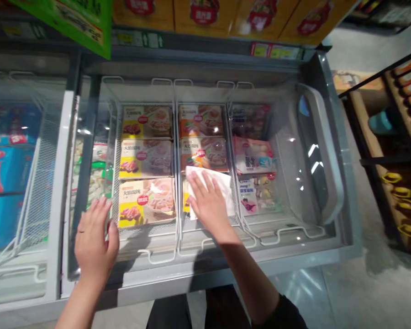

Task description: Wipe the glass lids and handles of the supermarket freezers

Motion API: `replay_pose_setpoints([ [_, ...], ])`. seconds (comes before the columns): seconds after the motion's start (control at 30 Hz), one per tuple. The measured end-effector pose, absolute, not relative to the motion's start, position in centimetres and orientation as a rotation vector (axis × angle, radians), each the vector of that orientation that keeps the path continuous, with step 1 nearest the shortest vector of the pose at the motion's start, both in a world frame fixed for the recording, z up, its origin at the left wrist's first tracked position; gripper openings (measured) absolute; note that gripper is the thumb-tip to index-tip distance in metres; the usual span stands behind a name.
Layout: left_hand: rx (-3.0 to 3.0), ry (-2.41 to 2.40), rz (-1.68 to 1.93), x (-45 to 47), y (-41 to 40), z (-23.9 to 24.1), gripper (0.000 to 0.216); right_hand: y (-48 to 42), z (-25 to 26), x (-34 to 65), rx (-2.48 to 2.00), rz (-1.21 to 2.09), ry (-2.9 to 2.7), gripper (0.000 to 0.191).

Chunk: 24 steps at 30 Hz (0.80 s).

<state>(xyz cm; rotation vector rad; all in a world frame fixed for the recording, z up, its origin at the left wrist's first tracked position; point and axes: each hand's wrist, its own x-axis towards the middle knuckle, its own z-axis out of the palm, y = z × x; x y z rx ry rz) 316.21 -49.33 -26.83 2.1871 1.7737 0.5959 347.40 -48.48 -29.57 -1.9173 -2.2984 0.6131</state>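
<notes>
Watch the glass lid
Our right hand lies flat on the white cloth in the middle basket. Our left hand rests open on the glass lid; it could slide shut and pinch us.

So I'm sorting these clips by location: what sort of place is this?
Most likely a grocery shop's frozen-food aisle. A chest freezer holds wire baskets of packaged frozen meals, price tags line the shelf above it, and more stocked racks stand to the right.
</notes>
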Motion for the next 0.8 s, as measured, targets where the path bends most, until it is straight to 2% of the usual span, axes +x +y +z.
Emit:
replay_pose_setpoints([
  [0.13,2.142,1.589,0.672,327.4,-49.0,-26.8,0.057,-50.8,-28.2,349.5,-1.554,0.727,-2.527,0.060],
  [0.27,2.171,1.326,0.610,337.1,-49.6,-27.2,0.058,-54.4,-28.1,357.0,-1.464,0.729,-2.631,0.051],
  [0.37,2.160,1.247,0.572,341.8,-51.3,-27.4,0.060,-55.9,-28.7,365.6,-1.751,0.677,-2.513,0.058],
  [0.47,2.080,1.302,0.513,344.7,-53.9,-27.6,0.061,-55.4,-29.6,373.7,-2.267,0.502,-2.138,0.065],
  [0.53,2.064,1.304,0.442,345.8,-55.9,-28.0,0.062,-53.8,-30.3,376.8,-2.433,0.399,-1.913,0.065],
  [0.67,2.173,1.229,0.337,346.4,-58.7,-28.8,0.068,-49.7,-31.1,376.1,-2.339,0.391,-1.814,0.069],
  [0.8,2.215,1.274,0.335,346.2,-59.5,-29.2,0.071,-48.5,-30.6,370.2,-2.066,0.589,-2.009,0.067],
])
